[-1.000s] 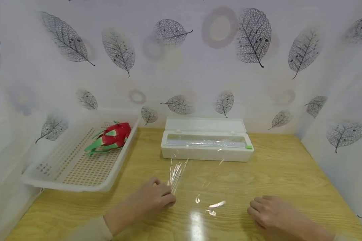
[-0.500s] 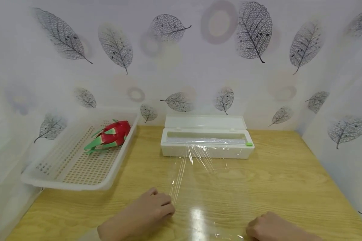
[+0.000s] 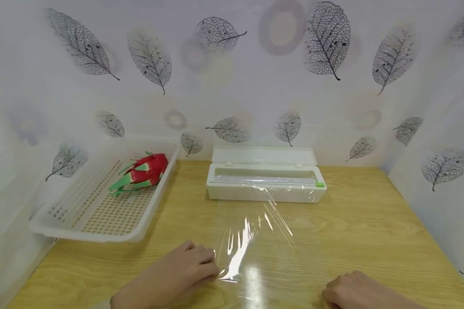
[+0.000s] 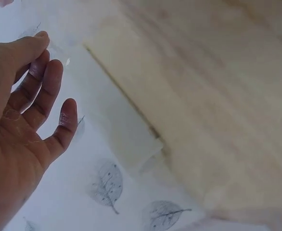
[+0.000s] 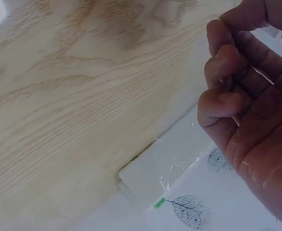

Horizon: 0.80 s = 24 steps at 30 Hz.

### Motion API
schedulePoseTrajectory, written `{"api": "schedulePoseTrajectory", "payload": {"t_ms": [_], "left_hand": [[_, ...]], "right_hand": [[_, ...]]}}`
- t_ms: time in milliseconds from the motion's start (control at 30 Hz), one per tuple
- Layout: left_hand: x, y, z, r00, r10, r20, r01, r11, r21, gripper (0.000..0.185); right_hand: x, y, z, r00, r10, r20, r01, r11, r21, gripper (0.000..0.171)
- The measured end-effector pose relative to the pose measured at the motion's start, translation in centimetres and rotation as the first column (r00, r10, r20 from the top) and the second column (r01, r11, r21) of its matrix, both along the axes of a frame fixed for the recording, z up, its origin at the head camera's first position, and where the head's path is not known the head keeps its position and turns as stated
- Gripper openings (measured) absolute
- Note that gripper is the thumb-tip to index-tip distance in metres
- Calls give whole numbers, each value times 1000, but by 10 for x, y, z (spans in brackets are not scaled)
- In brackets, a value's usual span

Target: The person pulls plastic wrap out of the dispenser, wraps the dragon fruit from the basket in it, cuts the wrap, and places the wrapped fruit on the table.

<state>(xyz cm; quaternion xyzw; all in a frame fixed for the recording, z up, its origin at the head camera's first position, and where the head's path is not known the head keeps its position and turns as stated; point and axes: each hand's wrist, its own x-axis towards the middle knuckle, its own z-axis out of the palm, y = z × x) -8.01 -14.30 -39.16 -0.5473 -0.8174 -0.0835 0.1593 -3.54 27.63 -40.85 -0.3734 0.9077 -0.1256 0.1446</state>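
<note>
A sheet of clear cling film (image 3: 239,249) stretches from the white cling film box (image 3: 255,194) toward the front of the table, shiny and creased. My left hand (image 3: 174,274) pinches its left side between thumb and index finger, as the left wrist view shows with the hand (image 4: 30,96) and its other fingers loosely bent. On the other side my right hand (image 3: 361,292) pinches the film's right side; in the right wrist view that hand (image 5: 256,91) has thumb and index tip together and the rest curled. The box lid (image 3: 264,156) stands raised, and the roll (image 3: 263,179) lies inside.
A white perforated basket (image 3: 139,234) stands on the left of the wooden table (image 3: 371,223), with a red and green dragon fruit (image 3: 143,171) in it. A leaf-patterned curtain (image 3: 236,94) encloses the back and sides. A green slider (image 3: 319,184) sits at the box's right end.
My right hand has come down toward the front edge, drawing the film out longer and flatter. My left hand has shifted slightly left and nearer. The box and basket stay put.
</note>
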Motion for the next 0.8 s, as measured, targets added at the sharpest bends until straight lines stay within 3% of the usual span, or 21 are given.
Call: {"api": "schedulePoseTrajectory", "payload": {"t_ms": [133,200,367,467,667,800], "left_hand": [[1,1,-13,998,29,64,-23,996,-88,3],[1,3,-22,997,27,69,-19,993,-114,3],[3,9,-37,999,1,38,4,992,-125,5],[5,11,-42,999,16,41,-11,992,-124,8],[8,13,-44,994,81,79,-69,986,-150,10],[9,14,-42,990,104,93,-86,981,-174,8]], "right_hand": [[-2,1,-9,980,77,-183,-67,996,56,43],[-4,2,-16,966,110,-234,-92,992,86,41],[-2,0,-28,990,93,-108,-78,989,129,43],[1,-1,-31,994,71,-86,-59,989,133,45],[3,-6,-28,1000,-26,-6,27,988,155,44],[6,-10,-28,997,-73,-31,76,989,124,48]]}}
